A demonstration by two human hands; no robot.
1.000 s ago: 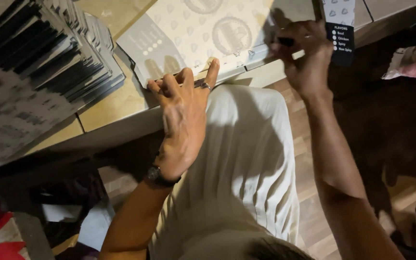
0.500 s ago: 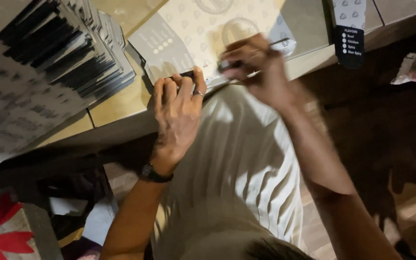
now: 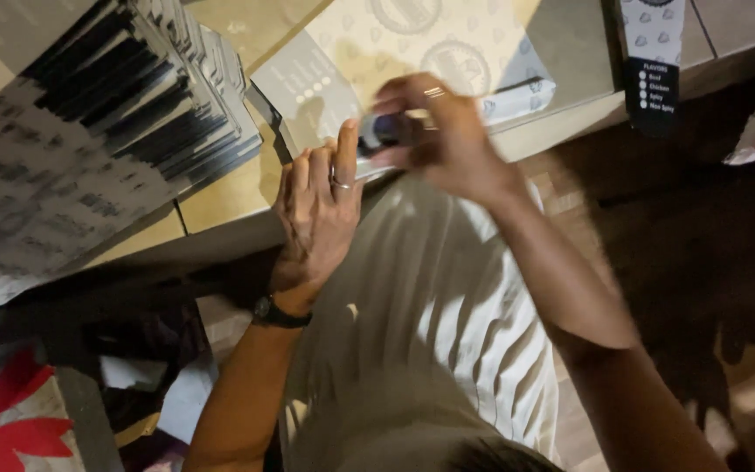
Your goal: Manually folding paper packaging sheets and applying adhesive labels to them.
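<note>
Tan tabletop (image 3: 220, 188): left hand (image 3: 316, 218) flat on glossy carton (image 3: 342, 79), right hand (image 3: 439, 131) clamps dark blurry obj (image 3: 382, 131).

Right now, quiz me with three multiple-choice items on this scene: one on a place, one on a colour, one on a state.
1. Where does the left hand rest?
A. On the edge of the pale patterned flat cardboard sheet
B. On the floor
C. On the red paper

2. What colour is the wristband on the left wrist?
A. White
B. Black
C. Yellow

3. How is the right hand?
A. Flat and open
B. Hanging at the side
C. Closed around a small dark object

A: the fingers lie on the sheet's edge. B: the band looks black. C: the fingers curl around the object.
</note>
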